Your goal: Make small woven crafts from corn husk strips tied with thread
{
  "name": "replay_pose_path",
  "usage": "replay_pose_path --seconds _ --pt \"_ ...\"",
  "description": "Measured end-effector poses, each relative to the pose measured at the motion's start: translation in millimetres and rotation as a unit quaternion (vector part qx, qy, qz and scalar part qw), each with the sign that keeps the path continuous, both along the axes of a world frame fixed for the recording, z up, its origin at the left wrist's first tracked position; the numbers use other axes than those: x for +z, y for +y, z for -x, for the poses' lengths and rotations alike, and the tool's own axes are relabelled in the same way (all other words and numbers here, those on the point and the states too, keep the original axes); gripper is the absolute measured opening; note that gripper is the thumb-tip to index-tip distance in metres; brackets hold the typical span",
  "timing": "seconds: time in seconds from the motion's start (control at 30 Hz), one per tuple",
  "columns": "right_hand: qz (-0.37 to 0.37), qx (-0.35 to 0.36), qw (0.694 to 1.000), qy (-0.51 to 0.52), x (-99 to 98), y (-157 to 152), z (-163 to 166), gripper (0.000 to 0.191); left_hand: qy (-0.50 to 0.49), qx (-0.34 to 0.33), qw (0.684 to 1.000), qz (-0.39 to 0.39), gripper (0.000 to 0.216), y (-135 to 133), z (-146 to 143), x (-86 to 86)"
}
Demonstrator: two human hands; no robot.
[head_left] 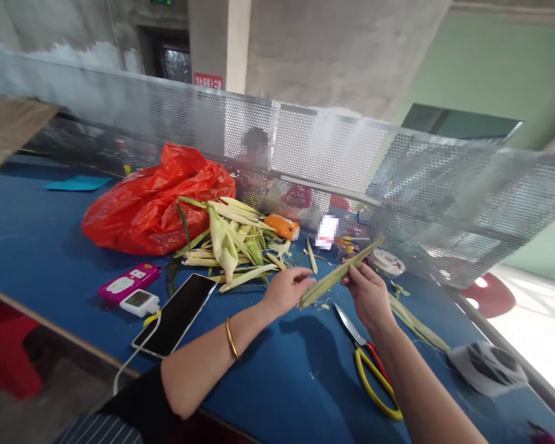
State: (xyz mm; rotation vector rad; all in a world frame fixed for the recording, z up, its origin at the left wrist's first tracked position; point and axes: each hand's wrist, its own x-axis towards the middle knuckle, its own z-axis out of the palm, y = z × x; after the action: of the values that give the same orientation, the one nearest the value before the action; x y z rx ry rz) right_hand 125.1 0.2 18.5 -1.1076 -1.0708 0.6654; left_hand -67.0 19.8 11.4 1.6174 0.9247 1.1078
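Note:
A long, narrow piece of pale green corn husk [330, 282] slants upward to the right above the blue table. My right hand [369, 295] pinches it around the middle. My left hand [287, 291], with a gold bangle on the wrist, is closed with curled fingers at its lower left end. Below the husk lie scissors [374, 382] with yellow and red handles, blades pointing toward the husk. A loose pile of corn husks [224, 250] spreads beyond my left hand, against a crumpled red plastic bag [152, 203].
A black phone [180, 314], pink power bank [127, 283] and white cable are at left. An orange packet [282, 227], a lit phone [327, 232] and white tape roll [388, 262] stand near the perforated metal screen [319, 145]. Grey roll [488, 368] sits right; a person is behind the screen.

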Motion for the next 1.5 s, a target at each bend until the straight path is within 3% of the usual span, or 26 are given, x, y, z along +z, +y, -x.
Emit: replay_pose_path --seconds 0.07,0.13,0.23,0.4,0.5,0.63,0.8,0.87,1.03,1.13,1.23,1.37,1.5 --pt "0.025 0.016 0.999 0.044 -2.2 -15 1 0.033 0.005 -0.143 0.985 0.1 0.022 -8 -13 -2.5" --pt "0.048 -0.001 0.997 0.064 -9.6 -25 5 0.037 -0.02 -0.189 0.963 0.193 0.03 -16 -27 -7.6" --pt "0.101 -0.038 0.994 0.004 -28.4 -33 14 0.038 -0.076 -0.116 0.965 0.224 0.038 -22 -42 -21.5" --pt "0.122 -0.026 0.991 -0.055 -54.5 -35 29 0.028 -0.04 -0.044 0.989 0.137 0.038 -16 -43 -45.4" --pt "0.128 -0.015 0.988 -0.088 -56.5 -35 28 0.023 -0.047 -0.075 0.982 0.167 0.035 -16 -40 -45.6" --pt "0.148 0.017 0.989 0.026 -50.1 -35 23 0.019 -0.067 -0.09 0.964 0.243 0.034 -19 -40 -35.6" --pt "0.181 0.098 0.967 0.149 -42.3 -37 19 0.027 -0.143 -0.178 0.887 0.402 0.033 -20 -39 -31.8" --pt "0.188 0.11 0.962 0.166 -42.7 -38 18 0.032 -0.141 -0.17 0.896 0.386 0.03 -20 -39 -34.1" --pt "0.187 0.052 0.98 0.041 -52.4 -39 20 0.039 -0.028 -0.008 0.982 0.188 0.023 -22 -39 -38.0" --pt "0.18 0.019 0.983 -0.021 -56.9 -39 21 0.036 0.028 0.029 0.992 0.119 0.019 -22 -39 -38.7" --pt "0.171 0.044 0.984 -0.001 -54.8 -41 21 0.034 -0.032 0.017 0.982 0.187 0.023 -21 -40 -41.5" --pt "0.169 0.064 0.981 0.062 -48.3 -41 21 0.032 -0.13 -0.004 0.941 0.312 0.035 -18 -41 -46.9" --pt "0.192 0.061 0.975 0.097 -46.3 -41 20 0.024 -0.129 0.015 0.948 0.292 0.036 -18 -40 -50.0"
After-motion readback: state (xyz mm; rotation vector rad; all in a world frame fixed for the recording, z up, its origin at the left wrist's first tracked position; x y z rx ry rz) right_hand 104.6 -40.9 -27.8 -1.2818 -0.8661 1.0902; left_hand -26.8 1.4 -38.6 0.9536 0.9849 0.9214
